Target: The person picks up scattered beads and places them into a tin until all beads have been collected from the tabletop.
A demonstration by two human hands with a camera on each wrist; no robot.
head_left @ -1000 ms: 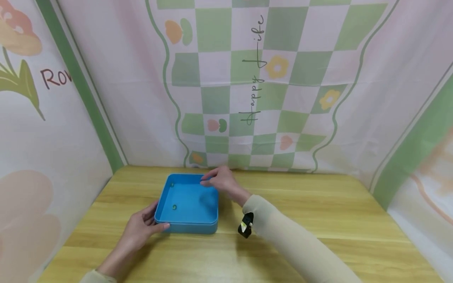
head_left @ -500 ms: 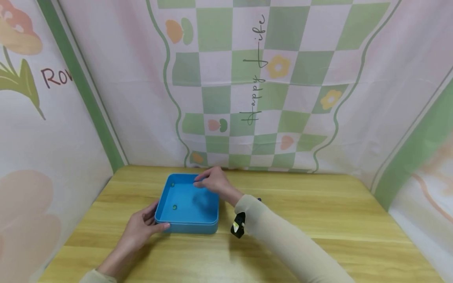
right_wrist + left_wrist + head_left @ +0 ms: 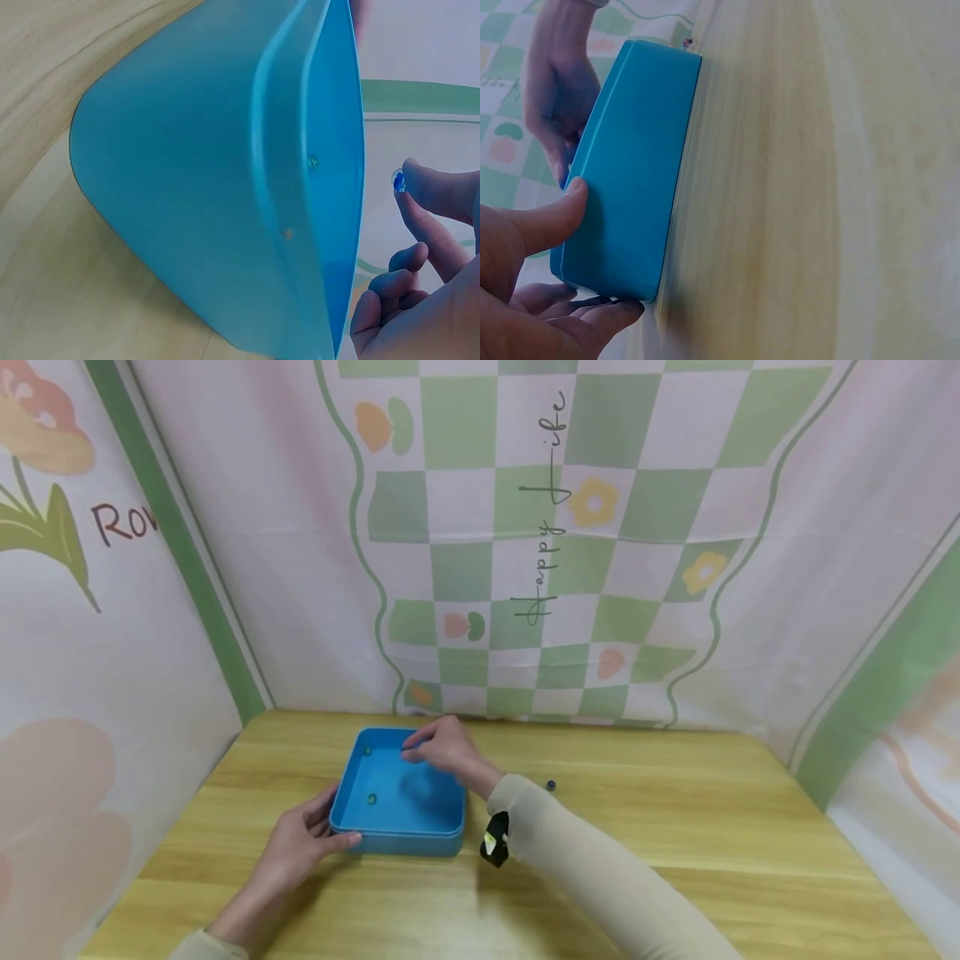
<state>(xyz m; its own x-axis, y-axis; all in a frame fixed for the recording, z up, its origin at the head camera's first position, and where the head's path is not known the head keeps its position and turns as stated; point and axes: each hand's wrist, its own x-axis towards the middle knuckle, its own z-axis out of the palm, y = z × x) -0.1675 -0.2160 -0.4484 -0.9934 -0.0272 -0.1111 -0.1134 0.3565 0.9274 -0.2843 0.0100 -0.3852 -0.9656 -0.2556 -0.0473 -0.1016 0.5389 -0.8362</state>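
Note:
A square blue box [image 3: 397, 843] without a lid stands on the table. My left hand [image 3: 292, 843] grips its front left corner, thumb on the front wall and fingers against the left side; the left wrist view shows the thumb [image 3: 551, 221] at the rim. Over the box's back part, my right hand [image 3: 446, 747] pinches a clear glass marble [image 3: 398, 180] with a blue core between thumb and forefinger. Inside the box lie two greenish marbles, one marble [image 3: 367, 750] near the back left corner and another marble [image 3: 371, 799] nearer the front.
A dark blue marble [image 3: 551, 785] lies on the wooden table [image 3: 675, 827], right of the box and beyond my right sleeve. Behind the table hangs a checked cloth [image 3: 517, 668], with printed cloth on both sides as well.
My right hand has moved left with the marble, from the box's right back corner to farther over it. The marble on the table has come into sight. My left hand stays put.

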